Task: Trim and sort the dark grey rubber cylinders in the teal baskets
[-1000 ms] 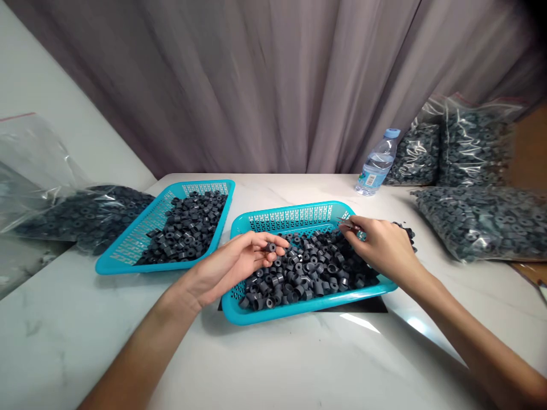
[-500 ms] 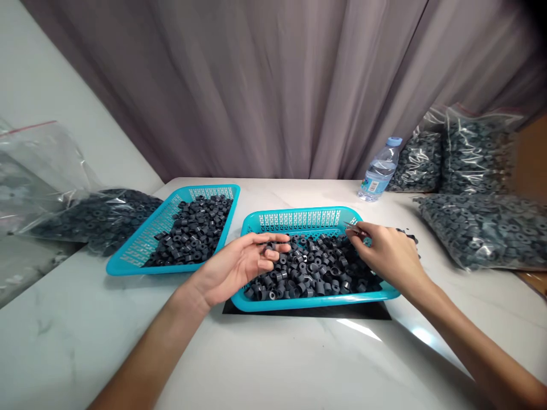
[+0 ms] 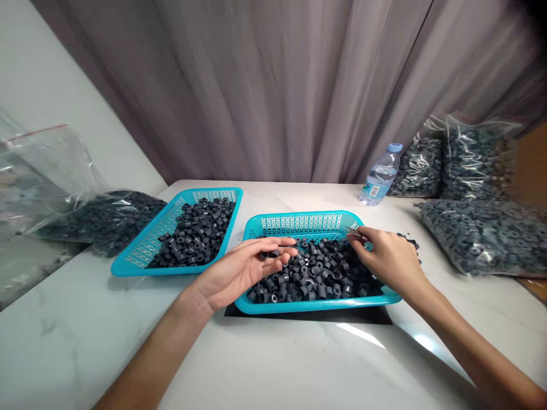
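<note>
My left hand (image 3: 250, 267) is palm up over the left side of the near turquoise basket (image 3: 314, 308), with its fingers loosely curled. A small dark grey plastic ring (image 3: 272, 254) shows between those fingers, partly covered by them. Over the basket's right side, my right hand (image 3: 382, 250) pinches a pair of thin metal tweezers (image 3: 354, 232), tips pointing left. Most of the tweezers are hidden in the fingers. Below both hands lies a heap of dark grey plastic rings (image 3: 318, 276) filling the basket.
A second turquoise basket (image 3: 128, 270) of similar rings stands to the left. Clear bags of rings lie at the left (image 3: 123, 219) and right (image 3: 487, 236). A water bottle (image 3: 379, 176) stands at the back right. Some loose rings (image 3: 410, 241) lie beyond my right hand.
The view has shifted slightly, so everything sits a little lower. My left hand has moved slightly right, its fingers a bit more closed. My right hand keeps its pinch on the tweezers.
</note>
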`<move>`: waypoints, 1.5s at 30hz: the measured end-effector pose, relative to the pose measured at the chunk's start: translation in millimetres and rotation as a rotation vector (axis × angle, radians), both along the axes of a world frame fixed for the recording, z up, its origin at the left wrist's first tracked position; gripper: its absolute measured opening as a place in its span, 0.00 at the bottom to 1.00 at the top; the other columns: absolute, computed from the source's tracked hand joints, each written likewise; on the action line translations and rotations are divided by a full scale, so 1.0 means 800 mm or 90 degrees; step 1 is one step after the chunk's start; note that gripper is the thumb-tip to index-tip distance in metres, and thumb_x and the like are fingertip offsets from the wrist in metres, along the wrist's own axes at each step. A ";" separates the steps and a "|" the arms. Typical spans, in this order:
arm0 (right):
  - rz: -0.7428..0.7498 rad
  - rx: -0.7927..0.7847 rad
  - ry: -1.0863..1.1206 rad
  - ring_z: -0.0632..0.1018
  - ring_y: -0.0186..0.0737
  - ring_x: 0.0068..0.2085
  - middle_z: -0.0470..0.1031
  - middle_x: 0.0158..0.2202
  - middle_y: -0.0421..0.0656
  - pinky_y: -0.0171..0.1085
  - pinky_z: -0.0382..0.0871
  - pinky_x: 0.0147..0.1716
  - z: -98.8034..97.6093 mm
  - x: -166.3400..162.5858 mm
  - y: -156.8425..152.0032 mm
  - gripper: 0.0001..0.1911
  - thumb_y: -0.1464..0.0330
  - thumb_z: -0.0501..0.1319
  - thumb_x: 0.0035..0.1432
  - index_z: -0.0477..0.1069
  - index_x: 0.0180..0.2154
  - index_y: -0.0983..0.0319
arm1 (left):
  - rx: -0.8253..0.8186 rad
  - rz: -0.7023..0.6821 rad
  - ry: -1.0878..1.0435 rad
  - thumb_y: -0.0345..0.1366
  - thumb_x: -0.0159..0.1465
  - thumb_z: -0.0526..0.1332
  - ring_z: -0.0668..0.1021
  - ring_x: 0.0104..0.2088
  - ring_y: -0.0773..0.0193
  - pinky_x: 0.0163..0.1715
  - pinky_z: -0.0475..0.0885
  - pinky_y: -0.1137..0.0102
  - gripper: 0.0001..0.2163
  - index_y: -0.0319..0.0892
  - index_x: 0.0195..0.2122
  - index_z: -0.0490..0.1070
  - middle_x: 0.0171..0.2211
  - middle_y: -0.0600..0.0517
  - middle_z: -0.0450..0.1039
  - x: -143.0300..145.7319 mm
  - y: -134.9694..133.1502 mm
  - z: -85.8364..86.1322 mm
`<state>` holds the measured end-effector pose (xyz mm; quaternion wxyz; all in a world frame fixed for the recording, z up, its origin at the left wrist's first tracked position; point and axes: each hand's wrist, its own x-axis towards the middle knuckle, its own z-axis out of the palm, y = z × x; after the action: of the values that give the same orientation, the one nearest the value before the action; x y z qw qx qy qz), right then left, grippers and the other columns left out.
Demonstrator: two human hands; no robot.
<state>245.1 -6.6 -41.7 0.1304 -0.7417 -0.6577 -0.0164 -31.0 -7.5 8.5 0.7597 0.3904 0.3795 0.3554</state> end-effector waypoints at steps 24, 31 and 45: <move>0.020 0.015 -0.013 0.79 0.47 0.31 0.82 0.34 0.46 0.37 0.45 0.26 -0.003 0.002 0.002 0.16 0.57 0.53 0.66 0.77 0.40 0.56 | 0.169 0.116 0.078 0.35 0.69 0.59 0.77 0.55 0.54 0.57 0.71 0.65 0.12 0.34 0.45 0.79 0.51 0.40 0.79 -0.006 0.008 -0.004; 0.022 0.014 0.003 0.79 0.46 0.31 0.82 0.34 0.46 0.36 0.45 0.26 -0.001 0.000 0.001 0.15 0.59 0.53 0.66 0.76 0.38 0.57 | 0.562 0.456 0.637 0.41 0.66 0.58 0.78 0.51 0.52 0.57 0.69 0.58 0.13 0.41 0.46 0.75 0.48 0.44 0.78 -0.090 0.063 -0.018; 0.106 0.060 0.301 0.77 0.42 0.32 0.80 0.31 0.42 0.37 0.59 0.32 -0.002 0.019 0.019 0.14 0.61 0.53 0.64 0.75 0.34 0.58 | 0.573 0.176 1.028 0.55 0.68 0.51 0.70 0.60 0.40 0.59 0.64 0.47 0.26 0.45 0.61 0.66 0.59 0.40 0.71 -0.111 0.074 -0.039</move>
<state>260.7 8.4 -43.5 0.3155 -0.6612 -0.6665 0.1378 -119.9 51.9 -22.4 -0.0058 0.7280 0.6623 0.1771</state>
